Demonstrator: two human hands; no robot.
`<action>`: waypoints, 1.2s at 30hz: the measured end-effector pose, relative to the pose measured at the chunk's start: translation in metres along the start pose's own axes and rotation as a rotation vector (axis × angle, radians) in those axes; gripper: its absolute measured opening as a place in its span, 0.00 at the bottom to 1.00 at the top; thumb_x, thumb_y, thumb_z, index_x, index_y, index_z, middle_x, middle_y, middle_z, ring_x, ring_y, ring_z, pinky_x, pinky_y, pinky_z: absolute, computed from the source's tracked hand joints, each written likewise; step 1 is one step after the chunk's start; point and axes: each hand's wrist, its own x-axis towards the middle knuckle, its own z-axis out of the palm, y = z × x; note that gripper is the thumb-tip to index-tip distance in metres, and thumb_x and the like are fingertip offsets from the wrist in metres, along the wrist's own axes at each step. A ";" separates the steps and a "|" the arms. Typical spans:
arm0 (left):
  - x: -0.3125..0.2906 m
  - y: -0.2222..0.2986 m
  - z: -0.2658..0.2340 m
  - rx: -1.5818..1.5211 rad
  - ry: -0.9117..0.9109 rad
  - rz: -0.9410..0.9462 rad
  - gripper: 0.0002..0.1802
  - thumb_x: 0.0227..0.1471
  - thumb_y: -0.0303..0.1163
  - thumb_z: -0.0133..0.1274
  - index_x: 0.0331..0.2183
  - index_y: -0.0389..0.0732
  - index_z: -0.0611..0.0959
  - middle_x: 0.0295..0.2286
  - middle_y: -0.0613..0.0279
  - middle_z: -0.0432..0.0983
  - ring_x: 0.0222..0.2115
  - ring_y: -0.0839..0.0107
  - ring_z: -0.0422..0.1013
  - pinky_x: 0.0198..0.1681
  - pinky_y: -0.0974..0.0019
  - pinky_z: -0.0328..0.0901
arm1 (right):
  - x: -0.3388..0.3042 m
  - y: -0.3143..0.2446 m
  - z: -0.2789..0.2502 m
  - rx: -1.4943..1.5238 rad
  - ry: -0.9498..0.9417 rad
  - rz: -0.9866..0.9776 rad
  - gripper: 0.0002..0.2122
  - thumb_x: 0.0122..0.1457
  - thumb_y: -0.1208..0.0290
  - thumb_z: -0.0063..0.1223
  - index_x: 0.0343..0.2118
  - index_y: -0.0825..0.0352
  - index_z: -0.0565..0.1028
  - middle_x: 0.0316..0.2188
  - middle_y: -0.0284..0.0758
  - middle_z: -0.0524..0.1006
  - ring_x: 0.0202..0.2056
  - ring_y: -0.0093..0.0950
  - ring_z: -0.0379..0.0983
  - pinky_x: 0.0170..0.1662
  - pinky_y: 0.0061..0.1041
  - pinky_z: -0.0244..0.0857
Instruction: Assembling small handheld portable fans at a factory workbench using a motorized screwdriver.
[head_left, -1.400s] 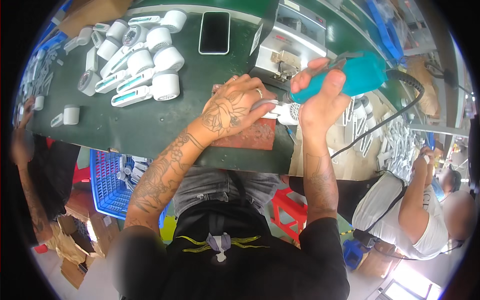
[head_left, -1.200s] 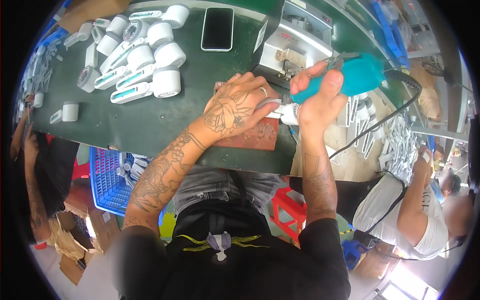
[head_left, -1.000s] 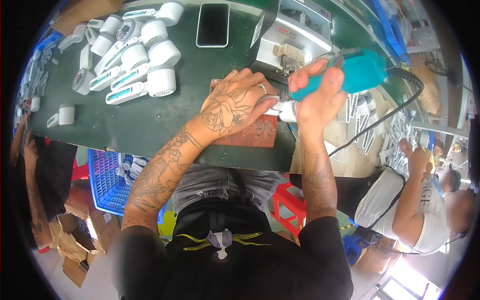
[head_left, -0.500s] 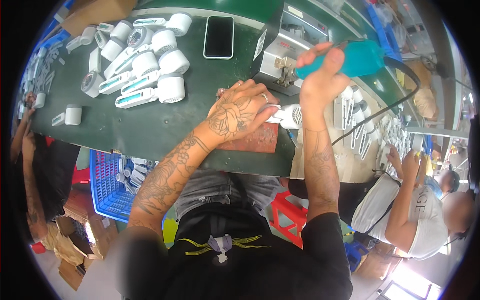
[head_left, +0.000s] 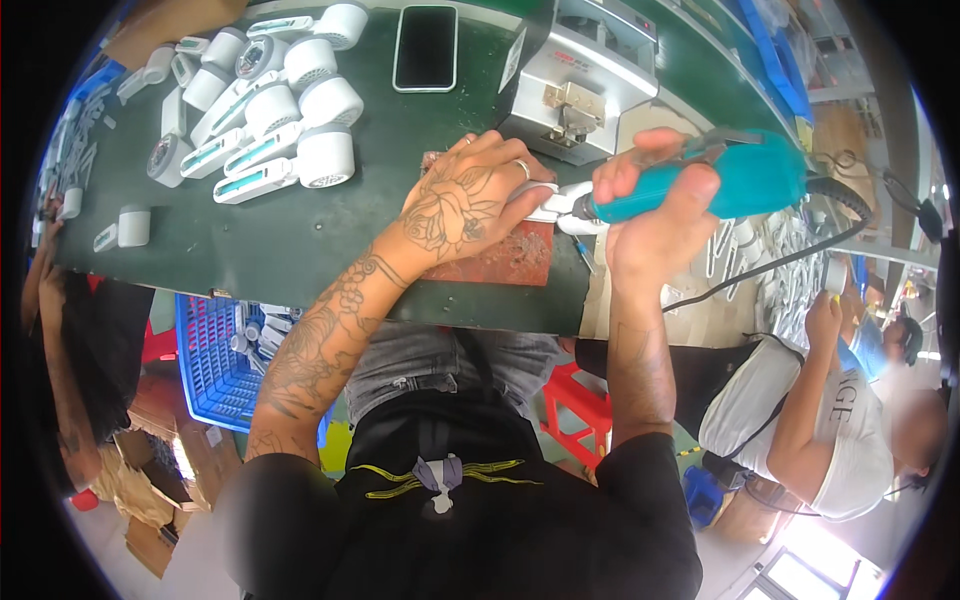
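My left hand (head_left: 462, 205) is closed on a small white handheld fan (head_left: 571, 200), pressing its handle down over a reddish-brown block (head_left: 510, 258) on the bench. The fan's round head points right. In my right hand (head_left: 655, 215) is a teal electric screwdriver (head_left: 745, 175), its fingers wrapped round the body and its cable trailing off to the right. The screwdriver's front end is at the fan's head, partly covering it. Whether the bit touches a screw cannot be seen.
Several white fans (head_left: 265, 110) lie heaped at the left of the green bench (head_left: 390, 140). A phone (head_left: 426, 48) and a silver machine (head_left: 580, 85) are at the back. A blue basket (head_left: 205, 365) stands below the left edge. A co-worker (head_left: 800, 420) is at the right.
My right hand has brought the screwdriver down, so its front end is now at the fan's head. My left hand keeps hold of the fan. The whole view has shifted slightly.
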 end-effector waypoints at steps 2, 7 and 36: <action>0.001 -0.001 -0.001 0.007 -0.012 -0.016 0.13 0.60 0.39 0.55 0.39 0.43 0.87 0.36 0.61 0.76 0.42 0.59 0.71 0.53 0.55 0.64 | -0.003 0.003 -0.001 -0.009 -0.001 0.020 0.26 0.67 0.48 0.51 0.37 0.76 0.72 0.20 0.36 0.71 0.21 0.27 0.71 0.24 0.27 0.65; -0.007 -0.007 -0.005 0.056 0.021 0.009 0.12 0.59 0.39 0.55 0.39 0.44 0.87 0.36 0.60 0.77 0.43 0.58 0.72 0.51 0.54 0.65 | -0.010 0.024 0.001 0.078 -0.010 0.042 0.23 0.67 0.51 0.53 0.38 0.75 0.71 0.24 0.37 0.73 0.22 0.28 0.72 0.26 0.27 0.66; -0.106 0.004 -0.064 0.377 0.135 0.270 0.14 0.50 0.32 0.56 0.41 0.49 0.82 0.40 0.67 0.76 0.46 0.67 0.72 0.50 0.60 0.65 | -0.062 -0.037 -0.038 0.193 0.189 -0.122 0.35 0.62 0.29 0.38 0.38 0.66 0.69 0.19 0.28 0.61 0.19 0.20 0.55 0.22 0.18 0.50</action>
